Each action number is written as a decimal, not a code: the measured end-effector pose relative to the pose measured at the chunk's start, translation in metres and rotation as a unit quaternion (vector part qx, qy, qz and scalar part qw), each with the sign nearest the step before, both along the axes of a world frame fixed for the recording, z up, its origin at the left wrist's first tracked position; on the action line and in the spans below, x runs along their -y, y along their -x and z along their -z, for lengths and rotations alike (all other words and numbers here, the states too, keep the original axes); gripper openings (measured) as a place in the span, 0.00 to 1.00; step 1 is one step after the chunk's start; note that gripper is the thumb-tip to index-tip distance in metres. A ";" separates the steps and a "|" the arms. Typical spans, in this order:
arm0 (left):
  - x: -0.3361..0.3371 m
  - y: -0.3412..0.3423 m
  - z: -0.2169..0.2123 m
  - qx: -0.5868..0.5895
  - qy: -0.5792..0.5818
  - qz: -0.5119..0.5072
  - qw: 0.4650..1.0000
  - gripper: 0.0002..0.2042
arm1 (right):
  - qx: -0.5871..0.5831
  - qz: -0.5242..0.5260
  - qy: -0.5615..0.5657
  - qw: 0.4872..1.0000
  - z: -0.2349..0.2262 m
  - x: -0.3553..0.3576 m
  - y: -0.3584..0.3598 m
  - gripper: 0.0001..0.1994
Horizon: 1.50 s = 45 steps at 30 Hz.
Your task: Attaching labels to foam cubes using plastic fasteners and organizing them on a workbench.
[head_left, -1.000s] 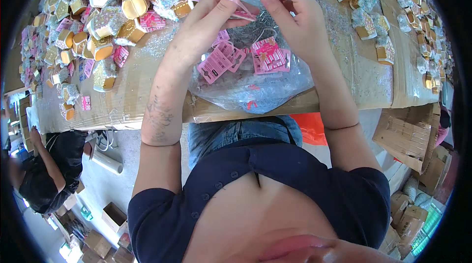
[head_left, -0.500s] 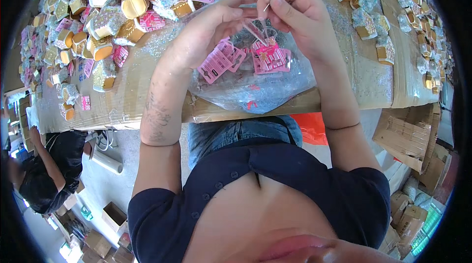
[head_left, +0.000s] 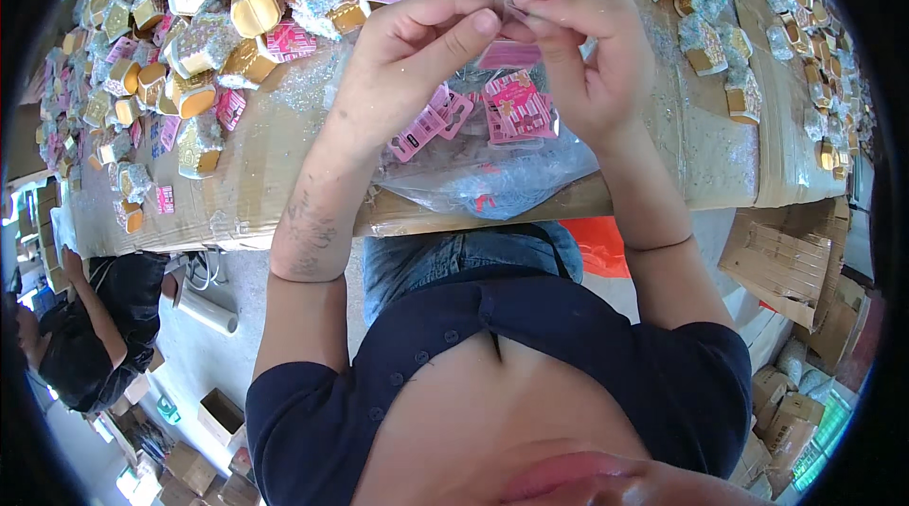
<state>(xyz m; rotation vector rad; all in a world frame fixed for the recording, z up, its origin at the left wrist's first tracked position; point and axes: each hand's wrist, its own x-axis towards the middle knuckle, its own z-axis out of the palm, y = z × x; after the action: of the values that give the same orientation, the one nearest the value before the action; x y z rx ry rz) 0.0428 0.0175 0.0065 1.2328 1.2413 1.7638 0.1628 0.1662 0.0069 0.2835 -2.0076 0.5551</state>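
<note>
Over the near middle of the cardboard-covered table, my left hand and my right hand meet at the fingertips. Both are closed in a pinch. Just below the joined fingers hangs a pink tag, which seems to be held by my left fingers. What my right finger and thumb grip is too small to make out. Beneath my hands, several pink printed cards lie on a clear plastic bag near the table edge.
Gold-based ornaments with glittery tops crowd the table's left side, some with pink tags. More such ornaments cover the right side. Cardboard boxes stand at the lower right. Another person in black is at the far left.
My right hand has come down slightly and turned, its fingertips now against my left ones. My left thumb has stretched out. The pink tag now hangs flatter below the fingers.
</note>
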 end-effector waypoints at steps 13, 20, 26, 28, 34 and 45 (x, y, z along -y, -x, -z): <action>-0.003 0.002 0.004 -0.004 -0.005 -0.069 0.998 0.12 | 0.131 -0.134 0.182 0.965 -0.001 -0.003 0.000 0.08; 0.001 0.013 0.002 -0.075 0.040 -0.001 0.996 0.13 | 0.224 -0.219 0.245 0.918 -0.004 -0.003 0.002 0.15; 0.002 0.015 0.003 -0.141 0.096 0.009 0.985 0.14 | 0.230 -0.168 0.223 0.932 -0.004 -0.013 -0.002 0.11; 0.001 0.015 0.003 -0.146 0.105 0.019 0.984 0.14 | 0.246 -0.144 0.245 0.927 -0.001 -0.012 -0.003 0.09; -0.003 0.010 0.003 -0.112 0.086 0.026 0.990 0.12 | 0.178 -0.040 0.109 0.977 -0.005 -0.002 0.002 0.05; -0.003 0.015 0.008 0.112 0.054 0.064 0.990 0.06 | 0.081 0.035 -0.011 0.996 -0.006 -0.006 0.001 0.07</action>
<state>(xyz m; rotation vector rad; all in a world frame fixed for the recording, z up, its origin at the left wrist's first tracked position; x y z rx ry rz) 0.0274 0.0208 -0.0011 0.9996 1.0880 1.6677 0.1615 0.1721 0.0130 0.1856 -2.1725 0.5253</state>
